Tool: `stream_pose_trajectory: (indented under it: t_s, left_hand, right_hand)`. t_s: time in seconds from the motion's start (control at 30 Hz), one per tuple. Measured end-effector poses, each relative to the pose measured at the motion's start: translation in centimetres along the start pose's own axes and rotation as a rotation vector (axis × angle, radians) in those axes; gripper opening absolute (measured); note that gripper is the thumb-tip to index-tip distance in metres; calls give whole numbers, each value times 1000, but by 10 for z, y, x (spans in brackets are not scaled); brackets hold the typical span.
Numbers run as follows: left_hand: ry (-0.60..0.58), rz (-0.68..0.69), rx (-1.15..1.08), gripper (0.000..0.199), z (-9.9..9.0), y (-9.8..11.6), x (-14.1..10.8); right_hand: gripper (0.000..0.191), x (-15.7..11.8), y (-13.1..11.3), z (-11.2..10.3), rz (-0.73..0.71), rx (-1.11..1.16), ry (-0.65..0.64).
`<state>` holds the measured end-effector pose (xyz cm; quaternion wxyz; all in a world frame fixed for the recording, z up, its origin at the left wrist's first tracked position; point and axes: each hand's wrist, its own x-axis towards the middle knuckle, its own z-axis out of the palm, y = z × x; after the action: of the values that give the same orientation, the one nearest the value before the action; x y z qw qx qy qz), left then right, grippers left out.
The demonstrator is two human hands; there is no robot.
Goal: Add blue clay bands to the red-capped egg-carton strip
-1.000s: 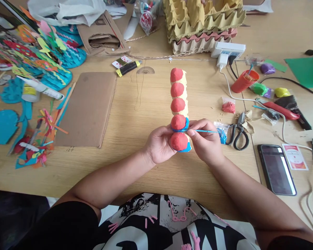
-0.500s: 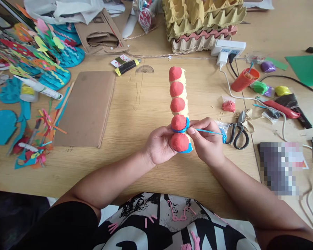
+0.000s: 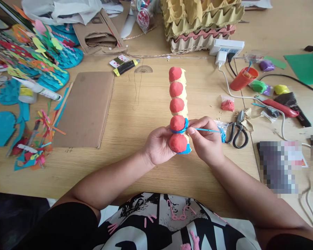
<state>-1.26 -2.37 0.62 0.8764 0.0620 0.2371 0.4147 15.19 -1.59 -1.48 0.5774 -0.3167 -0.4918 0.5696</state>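
Observation:
My left hand (image 3: 159, 145) is closed round the lower left side of an egg carton strip (image 3: 182, 94), which stands out above the table. Several of its cups are covered in red clay (image 3: 176, 105). Blue clay (image 3: 181, 130) curves under and beside the second red cup from the bottom, and more blue covers the lower right corner. In a pinch, my right hand (image 3: 206, 140) holds a thin blue stick (image 3: 208, 130). Its tip, partly hidden by the fingers, is at the blue clay on the strip's right edge.
Scissors (image 3: 238, 130) and a bag of blue clay (image 3: 222, 131) lie right of my right hand. An orange cup (image 3: 243, 78) and a power strip (image 3: 226, 47) are farther back. A cardboard sheet (image 3: 83, 109) lies left, and egg trays (image 3: 200, 26) are stacked behind.
Both hands keep nearly the same hold on the strip and stick. The blue clay's edge beside the second cup looks slightly shifted. The whole view has moved a little.

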Motion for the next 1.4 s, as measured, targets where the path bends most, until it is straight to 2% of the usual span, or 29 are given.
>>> stream_pose_trajectory:
  t_s: [0.1,0.33,0.67,0.87,1.07,1.27,1.4]
  left_hand:
    - [-13,-10,-6,24,0,-1,0]
    - [-37,11,20,16,-1,0,0]
    - [-27,-13,11,16,-3,-2,0]
    - [-54,-8,-5,13,-5,-3,1]
    - [-10,-4,14,21,-5,-5,0]
    - [-33,10,-9,14,-4,-4,1]
    - [-22,-2,-5,16,-5,-4,1]
  right_hand:
    - [18,0,-1,1,-13,18,15]
    - [21,-1,2,-5,49,8,-73]
    - [26,-2,2,1,47,-6,32]
    - [23,-2,2,-1,66,51,-30]
    - [28,-1,1,2,63,15,30]
    - [30,1,-3,2,86,41,-17]
    - [32,1,-4,3,96,63,-2]
